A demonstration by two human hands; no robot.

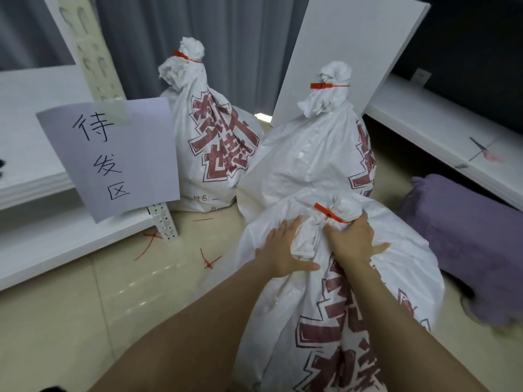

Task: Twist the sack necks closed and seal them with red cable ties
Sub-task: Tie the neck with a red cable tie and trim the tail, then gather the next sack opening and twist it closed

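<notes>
White woven plastic, crinkled and glossy, makes up the near sack, a rounded bulging shape printed with blocky dark-red characters. Its neck is twisted into a wrinkled rope that leans away from the person and to the right, ending in a puffy knob. Across the neck, just under that knob, a thin red tie is cinched, its long axis running from upper left to lower right, the flat tab end sticking out to the upper left.

Left hand lies flat on the sack just left of the neck, fingers straight and slightly spread, thumb pointing toward the neck. Right hand grips the neck from the right, thumb and fingers curled round it below the tie.

Behind the near sack stand two more sacks, upright, necks bunched and tied red. Left of it, loose red ties lie on smooth beige tiles. Right of it slumps soft purple cloth
</notes>
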